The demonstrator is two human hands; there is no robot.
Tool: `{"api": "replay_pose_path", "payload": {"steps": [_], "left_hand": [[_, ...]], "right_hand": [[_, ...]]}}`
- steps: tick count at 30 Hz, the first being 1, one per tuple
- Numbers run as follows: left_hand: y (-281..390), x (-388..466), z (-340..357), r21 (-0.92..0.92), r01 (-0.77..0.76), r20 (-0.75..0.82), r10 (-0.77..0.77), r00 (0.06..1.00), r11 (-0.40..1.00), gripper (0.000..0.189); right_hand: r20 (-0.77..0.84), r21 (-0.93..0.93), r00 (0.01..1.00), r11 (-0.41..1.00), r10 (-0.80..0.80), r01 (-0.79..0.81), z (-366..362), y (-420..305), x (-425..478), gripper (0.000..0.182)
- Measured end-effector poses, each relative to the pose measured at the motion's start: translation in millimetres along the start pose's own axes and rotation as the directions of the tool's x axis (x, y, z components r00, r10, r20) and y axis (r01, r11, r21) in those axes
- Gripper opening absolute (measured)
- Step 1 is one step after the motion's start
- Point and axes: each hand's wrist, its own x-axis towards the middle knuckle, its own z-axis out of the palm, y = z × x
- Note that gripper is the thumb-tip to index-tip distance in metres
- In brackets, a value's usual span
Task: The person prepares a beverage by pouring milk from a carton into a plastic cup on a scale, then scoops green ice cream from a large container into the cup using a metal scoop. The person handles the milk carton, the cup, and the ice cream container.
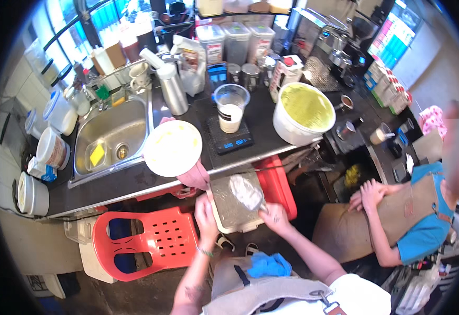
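Observation:
My right hand [275,217] grips the handle of a scoop [261,201] heaped with white, icy-looking pieces [244,191]. The scoop is over an open, pale-rimmed bin [235,229] with a greyish inside. At the bin's left rim is my left hand [206,216], its fingers curled; whether they grasp the rim is unclear. On the counter beyond, a clear plastic cup [231,104] partly filled with white stands on a black digital scale [233,143]. To its left, a round white lid [173,148] with yellowish smears lies over a pink cloth [196,176].
A white tub [292,128] of yellow-green contents stands near the counter edge. A steel sink [111,118] is at left. A red plastic chair [147,244] stands below it, and a red lid [278,185] beside the bin. A person in a brown apron [418,201] sits close at right.

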Motion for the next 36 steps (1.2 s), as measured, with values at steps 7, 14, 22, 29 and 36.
{"api": "replay_pose_path", "payload": {"steps": [7,14,22,29,36], "left_hand": [[102,229,57,-0.183,-0.17,0.116,0.193,0.974,0.968,0.052],[133,295,102,-0.34,0.223,0.371,-0.088,0.925,0.914,0.071],[124,300,115,-0.272,0.311,0.422,-0.178,0.889,0.911,0.066],[97,311,112,-0.33,0.248,0.414,-0.097,0.905,0.911,0.069],[114,304,116,-0.286,0.198,0.422,-0.063,0.905,0.937,0.076]], "right_hand": [[-0.199,0.043,0.952,0.968,-0.233,0.246,-171,-134,47,0.033],[-0.263,-0.172,0.904,0.939,-0.336,0.299,-198,-144,132,0.035],[-0.137,-0.336,0.913,0.885,-0.385,0.323,-209,-165,184,0.036],[0.05,-0.554,0.983,0.814,-0.178,0.175,-225,-244,213,0.04],[0.206,-0.685,0.978,0.71,-0.03,0.166,-231,-287,237,0.032]]}}
